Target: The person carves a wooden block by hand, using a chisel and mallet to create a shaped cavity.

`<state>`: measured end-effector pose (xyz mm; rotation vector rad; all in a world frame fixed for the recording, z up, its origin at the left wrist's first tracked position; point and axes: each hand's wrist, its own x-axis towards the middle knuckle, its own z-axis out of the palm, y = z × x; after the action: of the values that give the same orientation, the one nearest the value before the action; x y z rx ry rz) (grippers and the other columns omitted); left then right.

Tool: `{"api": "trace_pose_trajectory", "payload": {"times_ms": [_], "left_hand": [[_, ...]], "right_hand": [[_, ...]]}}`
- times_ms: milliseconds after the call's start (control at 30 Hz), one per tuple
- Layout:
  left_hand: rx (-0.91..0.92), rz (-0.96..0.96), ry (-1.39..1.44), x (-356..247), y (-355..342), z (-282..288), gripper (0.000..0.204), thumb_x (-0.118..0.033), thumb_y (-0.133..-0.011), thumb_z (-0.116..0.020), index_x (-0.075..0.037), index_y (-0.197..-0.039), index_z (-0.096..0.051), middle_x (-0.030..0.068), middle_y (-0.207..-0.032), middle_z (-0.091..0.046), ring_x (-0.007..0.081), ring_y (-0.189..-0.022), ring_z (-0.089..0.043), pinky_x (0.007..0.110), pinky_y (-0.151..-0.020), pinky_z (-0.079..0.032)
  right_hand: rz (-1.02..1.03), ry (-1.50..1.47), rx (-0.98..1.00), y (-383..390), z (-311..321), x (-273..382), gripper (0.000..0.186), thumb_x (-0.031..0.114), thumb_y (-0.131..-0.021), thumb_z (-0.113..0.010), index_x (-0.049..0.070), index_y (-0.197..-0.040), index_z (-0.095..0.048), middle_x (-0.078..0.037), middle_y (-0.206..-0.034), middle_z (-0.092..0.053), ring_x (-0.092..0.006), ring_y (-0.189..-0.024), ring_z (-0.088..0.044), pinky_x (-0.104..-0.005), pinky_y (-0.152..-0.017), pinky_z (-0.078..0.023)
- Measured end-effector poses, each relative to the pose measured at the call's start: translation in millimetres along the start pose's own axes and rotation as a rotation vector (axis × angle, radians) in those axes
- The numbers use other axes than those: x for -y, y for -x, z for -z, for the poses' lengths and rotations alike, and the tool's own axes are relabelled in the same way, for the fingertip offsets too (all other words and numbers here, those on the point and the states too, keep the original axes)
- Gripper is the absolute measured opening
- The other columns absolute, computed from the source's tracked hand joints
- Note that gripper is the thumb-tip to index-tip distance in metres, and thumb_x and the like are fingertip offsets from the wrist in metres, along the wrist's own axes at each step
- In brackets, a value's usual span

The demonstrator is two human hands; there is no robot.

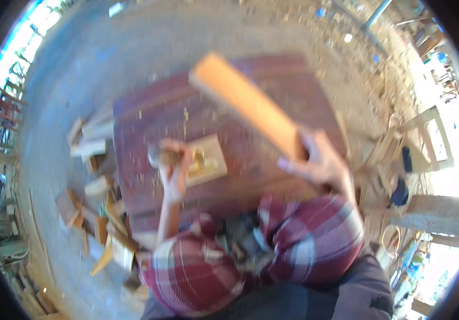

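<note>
My right hand grips one end of a long, flat wooden bar. The bar is raised and slants toward the far left, with motion blur on it. At the left, my left hand is closed around a short tool with a rounded, thick handle end; its working end is too blurred to tell. That fist is beside a small light wooden board, which lies on the dark reddish wooden table. Yellowish marks or shavings show on the board near the fingers.
Wood shavings are scattered over the tabletop. Wood offcuts are heaped on the ground along the table's left side. Wooden frames and more timber stand at the right. My knees, under checked red cloth, are close to the table's near edge.
</note>
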<state>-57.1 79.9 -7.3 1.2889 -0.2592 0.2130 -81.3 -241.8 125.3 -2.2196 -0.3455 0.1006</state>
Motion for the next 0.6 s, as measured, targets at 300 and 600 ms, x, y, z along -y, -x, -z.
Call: {"api": "trace_pose_trajectory", "payload": {"times_ms": [300,600], "left_hand": [[0.074,0.092,0.044,-14,8,-10,0.033,0.01,-0.088,-0.052,-0.012,-0.112,-0.044,0.0019,-0.098,-0.051,0.009,-0.09,-0.049,0.025,-0.08,-0.041],[0.07,0.104,0.087,-9,-2,-11,0.031,0.009,-0.089,-0.052,-0.011,-0.111,-0.044,0.0022,-0.096,-0.052,0.0092,-0.088,-0.05,0.024,-0.079,-0.041]], "right_hand": [[-0.074,0.037,0.027,10,1,21,0.061,0.044,-0.076,-0.074,-0.009,-0.101,-0.057,-0.027,-0.077,-0.063,-0.0382,-0.072,-0.065,-0.0419,-0.066,-0.049],[-0.063,0.074,0.062,2,5,21,0.065,0.047,-0.078,-0.071,-0.01,-0.102,-0.056,-0.027,-0.076,-0.063,-0.0394,-0.071,-0.064,-0.0418,-0.066,-0.049]]}}
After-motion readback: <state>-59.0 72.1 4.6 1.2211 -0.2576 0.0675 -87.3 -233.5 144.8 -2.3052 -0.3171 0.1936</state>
